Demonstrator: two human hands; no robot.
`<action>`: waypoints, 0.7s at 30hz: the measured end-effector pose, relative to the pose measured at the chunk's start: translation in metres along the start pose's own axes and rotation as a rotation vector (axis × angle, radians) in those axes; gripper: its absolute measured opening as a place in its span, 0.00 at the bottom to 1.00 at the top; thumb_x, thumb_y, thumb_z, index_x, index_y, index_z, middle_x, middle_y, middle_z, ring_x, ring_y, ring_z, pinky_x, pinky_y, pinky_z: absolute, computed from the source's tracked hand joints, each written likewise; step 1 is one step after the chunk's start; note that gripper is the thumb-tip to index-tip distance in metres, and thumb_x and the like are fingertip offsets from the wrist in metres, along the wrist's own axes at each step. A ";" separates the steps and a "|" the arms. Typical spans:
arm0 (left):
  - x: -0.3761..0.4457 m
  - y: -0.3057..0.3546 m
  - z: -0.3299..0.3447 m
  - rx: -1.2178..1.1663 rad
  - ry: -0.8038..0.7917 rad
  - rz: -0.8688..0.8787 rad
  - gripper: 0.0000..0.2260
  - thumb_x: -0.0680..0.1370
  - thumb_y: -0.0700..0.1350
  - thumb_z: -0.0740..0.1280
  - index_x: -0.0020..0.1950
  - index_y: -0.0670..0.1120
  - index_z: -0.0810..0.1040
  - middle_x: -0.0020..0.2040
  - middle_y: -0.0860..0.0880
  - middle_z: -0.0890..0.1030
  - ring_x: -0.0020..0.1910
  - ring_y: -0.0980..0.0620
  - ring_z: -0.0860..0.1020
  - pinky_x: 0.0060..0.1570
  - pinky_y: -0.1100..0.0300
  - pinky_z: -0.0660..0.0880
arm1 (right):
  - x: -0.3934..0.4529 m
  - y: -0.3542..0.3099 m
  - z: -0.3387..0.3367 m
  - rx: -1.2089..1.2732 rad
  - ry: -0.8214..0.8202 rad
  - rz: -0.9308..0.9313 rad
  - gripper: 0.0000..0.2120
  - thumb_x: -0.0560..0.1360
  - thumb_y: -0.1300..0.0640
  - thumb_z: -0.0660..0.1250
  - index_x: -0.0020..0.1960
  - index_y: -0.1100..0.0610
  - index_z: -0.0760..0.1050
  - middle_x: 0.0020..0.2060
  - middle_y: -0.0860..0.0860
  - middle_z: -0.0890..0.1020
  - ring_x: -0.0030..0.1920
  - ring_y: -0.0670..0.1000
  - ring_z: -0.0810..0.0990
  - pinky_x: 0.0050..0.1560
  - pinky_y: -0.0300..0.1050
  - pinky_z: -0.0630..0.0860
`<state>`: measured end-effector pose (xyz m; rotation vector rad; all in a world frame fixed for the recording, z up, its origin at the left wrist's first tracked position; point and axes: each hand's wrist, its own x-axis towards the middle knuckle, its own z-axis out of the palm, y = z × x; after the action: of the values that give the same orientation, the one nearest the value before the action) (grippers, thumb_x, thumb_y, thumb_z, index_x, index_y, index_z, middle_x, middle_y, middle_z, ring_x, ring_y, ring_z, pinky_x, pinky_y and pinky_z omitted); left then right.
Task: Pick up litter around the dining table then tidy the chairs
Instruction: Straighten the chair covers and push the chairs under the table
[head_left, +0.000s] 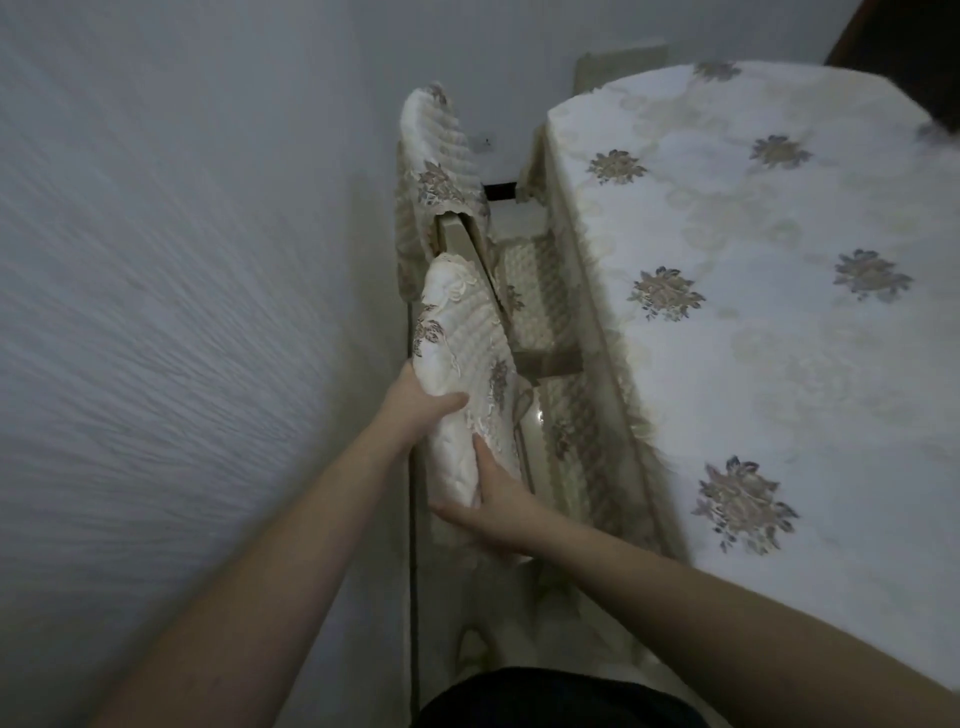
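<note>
Both hands grip the nearer chair's covered backrest (462, 374) mid-frame: left hand (415, 400) curled round its top, right hand (493, 512) clasping lower, beside the table (779, 270).

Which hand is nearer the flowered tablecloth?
Right. The right hand holds the near chair's back cover on the side facing the tablecloth; the left hand grips its wall side.

No writing, label, brand, number or sign can be read anywhere in the head view. The tablecloth (753, 291) and the chair covers (462, 364) carry only embroidered flower patterns, and the wall (156, 260) shows plain texture with no lettering.
</note>
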<state>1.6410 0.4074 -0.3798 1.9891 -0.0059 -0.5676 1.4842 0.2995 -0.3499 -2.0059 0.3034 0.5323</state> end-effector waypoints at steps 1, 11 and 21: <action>-0.002 0.002 0.000 -0.016 -0.005 0.006 0.37 0.58 0.52 0.79 0.66 0.53 0.73 0.59 0.51 0.81 0.56 0.51 0.80 0.58 0.47 0.77 | -0.002 0.002 0.002 0.009 0.027 0.032 0.48 0.71 0.41 0.71 0.78 0.56 0.45 0.75 0.51 0.59 0.74 0.49 0.60 0.60 0.28 0.54; -0.008 0.018 0.001 -0.088 -0.017 0.011 0.28 0.63 0.39 0.72 0.63 0.46 0.75 0.55 0.48 0.82 0.54 0.50 0.81 0.54 0.49 0.79 | 0.009 0.008 0.024 0.077 0.195 0.089 0.29 0.72 0.55 0.67 0.70 0.58 0.63 0.63 0.56 0.75 0.62 0.57 0.75 0.52 0.39 0.68; -0.004 0.024 -0.002 -0.076 -0.031 0.008 0.26 0.62 0.40 0.71 0.61 0.44 0.78 0.54 0.46 0.83 0.52 0.48 0.83 0.51 0.48 0.80 | 0.028 0.006 0.024 0.053 0.063 0.158 0.44 0.70 0.50 0.69 0.76 0.59 0.48 0.69 0.59 0.66 0.68 0.60 0.68 0.66 0.51 0.68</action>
<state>1.6445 0.3989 -0.3572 1.9058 -0.0117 -0.5853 1.4997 0.3185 -0.3780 -1.9597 0.5124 0.5549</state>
